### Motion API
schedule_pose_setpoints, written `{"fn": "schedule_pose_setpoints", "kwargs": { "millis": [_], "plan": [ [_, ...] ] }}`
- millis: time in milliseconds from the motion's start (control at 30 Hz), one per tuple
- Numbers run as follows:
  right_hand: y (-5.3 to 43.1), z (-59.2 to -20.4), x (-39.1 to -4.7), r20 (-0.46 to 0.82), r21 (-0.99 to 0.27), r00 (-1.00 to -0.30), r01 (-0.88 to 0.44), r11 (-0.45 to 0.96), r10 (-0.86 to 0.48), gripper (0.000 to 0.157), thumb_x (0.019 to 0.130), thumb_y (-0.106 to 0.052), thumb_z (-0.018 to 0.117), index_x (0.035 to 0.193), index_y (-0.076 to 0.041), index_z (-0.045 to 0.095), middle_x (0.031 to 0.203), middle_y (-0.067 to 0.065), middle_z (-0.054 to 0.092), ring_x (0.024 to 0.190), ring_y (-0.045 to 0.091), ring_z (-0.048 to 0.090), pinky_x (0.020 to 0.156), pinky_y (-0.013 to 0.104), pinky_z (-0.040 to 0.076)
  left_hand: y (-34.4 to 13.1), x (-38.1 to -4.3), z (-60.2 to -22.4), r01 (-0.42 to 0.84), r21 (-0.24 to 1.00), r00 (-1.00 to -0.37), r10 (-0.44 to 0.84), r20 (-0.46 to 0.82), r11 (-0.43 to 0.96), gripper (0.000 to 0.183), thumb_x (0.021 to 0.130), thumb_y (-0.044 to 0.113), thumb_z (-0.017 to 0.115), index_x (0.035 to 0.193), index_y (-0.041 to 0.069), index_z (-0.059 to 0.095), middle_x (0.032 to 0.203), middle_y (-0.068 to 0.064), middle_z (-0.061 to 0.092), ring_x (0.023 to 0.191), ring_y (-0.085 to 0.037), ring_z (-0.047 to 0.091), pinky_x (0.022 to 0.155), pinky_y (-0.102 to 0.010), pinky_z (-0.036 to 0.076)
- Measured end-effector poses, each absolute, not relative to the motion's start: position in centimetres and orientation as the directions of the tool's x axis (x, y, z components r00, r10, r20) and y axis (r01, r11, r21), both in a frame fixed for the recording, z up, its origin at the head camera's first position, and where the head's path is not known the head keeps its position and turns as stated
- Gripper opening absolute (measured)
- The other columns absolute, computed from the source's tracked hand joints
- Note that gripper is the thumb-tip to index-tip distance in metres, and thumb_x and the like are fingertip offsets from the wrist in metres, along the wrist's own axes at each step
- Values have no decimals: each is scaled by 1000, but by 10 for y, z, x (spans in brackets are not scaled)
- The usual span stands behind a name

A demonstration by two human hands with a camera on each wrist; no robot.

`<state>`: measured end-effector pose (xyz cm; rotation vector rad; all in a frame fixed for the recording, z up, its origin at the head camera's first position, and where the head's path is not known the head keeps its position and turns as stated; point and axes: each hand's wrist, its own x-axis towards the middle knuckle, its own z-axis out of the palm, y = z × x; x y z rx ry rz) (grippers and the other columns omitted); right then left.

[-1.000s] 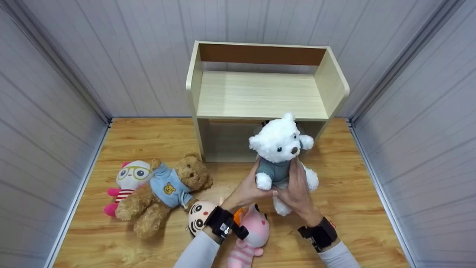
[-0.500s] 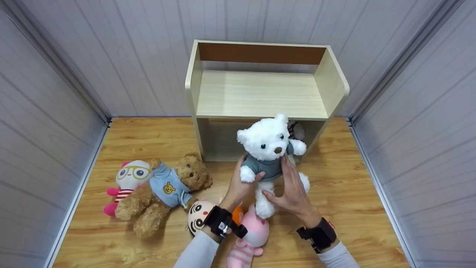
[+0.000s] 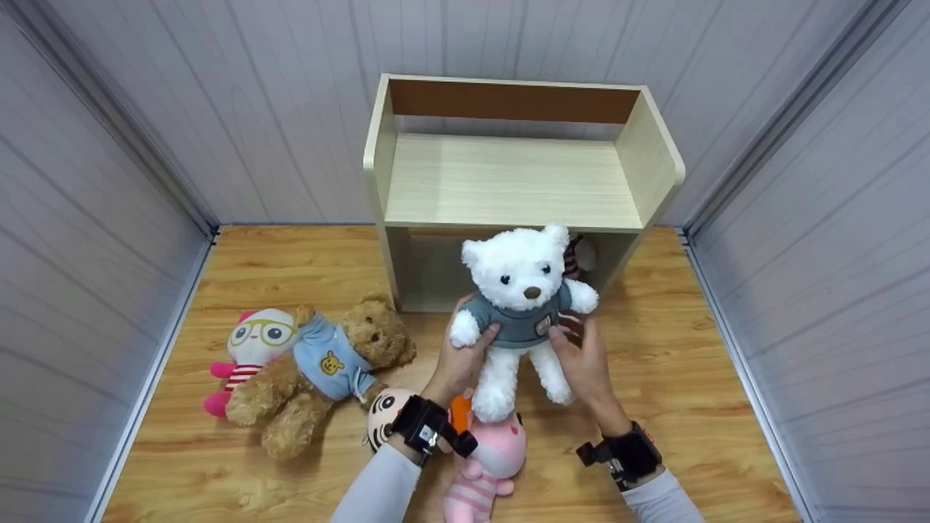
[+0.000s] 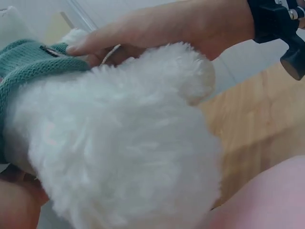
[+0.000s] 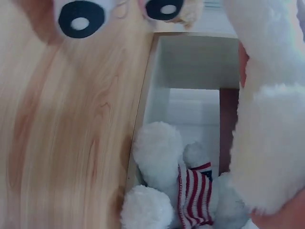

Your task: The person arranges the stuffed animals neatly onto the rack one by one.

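Just in front of the shelf [image 3: 512, 181], a person holds a white bear [image 3: 512, 272] raised between both hands, over the wooden floor [image 3: 690, 407]. Compared with a moment ago, it is straighter, and its grey shirt [image 3: 517, 325] and badge [image 3: 543, 325] face nearer the person, which suggests an even, settled hold from both sides. On the left, the left hand [image 3: 458, 359] grips the body, thumb in front, fingers largely hidden behind; on the right, the right hand [image 3: 587, 367] pinches it likewise, thumb at the hem. Far right, a striped toy [image 5: 195, 193] occupies the lower compartment. Nearer lies a pink toy [image 3: 494, 450]; whether the white bear's foot touches it cannot be told.
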<state>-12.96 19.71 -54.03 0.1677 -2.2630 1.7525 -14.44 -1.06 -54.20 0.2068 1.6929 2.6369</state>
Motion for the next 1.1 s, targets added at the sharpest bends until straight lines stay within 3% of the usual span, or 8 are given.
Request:
{"fn": "schedule_pose_setpoints", "kwargs": {
  "millis": [167, 333, 433, 600, 867, 1000, 1100],
  "plan": [
    [203, -541, -135, 126, -967, -992, -129, 218, -30, 48, 106, -15, 53, 149, 7, 42, 146, 29, 51, 134, 41, 50, 111, 48, 42, -14, -147, -543, 56, 896, -989, 99, 111, -441, 64, 93, 7, 71, 148, -2, 41, 142, -19, 55, 130, -29, 55, 112, -39, 43],
    [202, -541, -136, 102, -967, -991, -120, 225, -91, 44, 104, -16, 57, 142, 3, 50, 132, 23, 60, 119, 30, 55, 98, 34, 48, -13, -148, -547, 75, 887, -993, 43, 106, -455, 53, 93, 8, 74, 139, -6, 51, 126, -12, 66, 117, -21, 62, 106, -35, 49],
    [199, -541, -136, 80, -987, -992, -92, 128, -95, 56, 102, -13, 59, 152, 4, 41, 144, 25, 53, 132, 31, 50, 106, 28, 44, -13, -146, -549, 70, 918, -997, 10, 80, -390, 49, 93, 9, 74, 135, -7, 55, 122, -14, 68, 113, -20, 63, 103, -33, 50],
    [194, -540, -137, 62, -998, -996, -63, 4, -70, 66, 103, -9, 60, 158, 9, 26, 158, 30, 37, 148, 37, 34, 115, 27, 35, -15, -142, -550, -25, 962, -997, 81, -3, -273, 62, 90, 20, 78, 139, -4, 47, 130, -16, 63, 118, -23, 61, 105, -33, 49],
    [191, -548, -136, 66, -998, -996, -65, -19, -60, 66, 103, -4, 60, 160, 1, 27, 157, 25, 40, 146, 31, 35, 112, 22, 36, -20, -141, -555, -94, 992, -952, 300, -64, -88, 75, 88, 29, 82, 148, 3, 45, 142, -12, 60, 128, -25, 59, 114, -40, 42],
    [190, -553, -138, 67, -998, -995, -68, 1, -77, 65, 102, -3, 61, 158, 3, 29, 158, 25, 38, 149, 32, 32, 112, 23, 37, -22, -141, -558, -132, 989, -952, 288, -108, -65, 74, 86, 30, 83, 147, 6, 49, 138, -9, 63, 124, -24, 62, 111, -40, 45],
    [188, -555, -140, 65, -998, -992, -66, 9, -104, 67, 101, -2, 62, 158, 6, 27, 160, 27, 34, 150, 36, 29, 117, 31, 34, -24, -142, -561, -143, 985, -964, 241, -117, -94, 71, 85, 27, 83, 143, 4, 51, 134, -10, 65, 120, -26, 64, 109, -40, 47]
  ]
}}
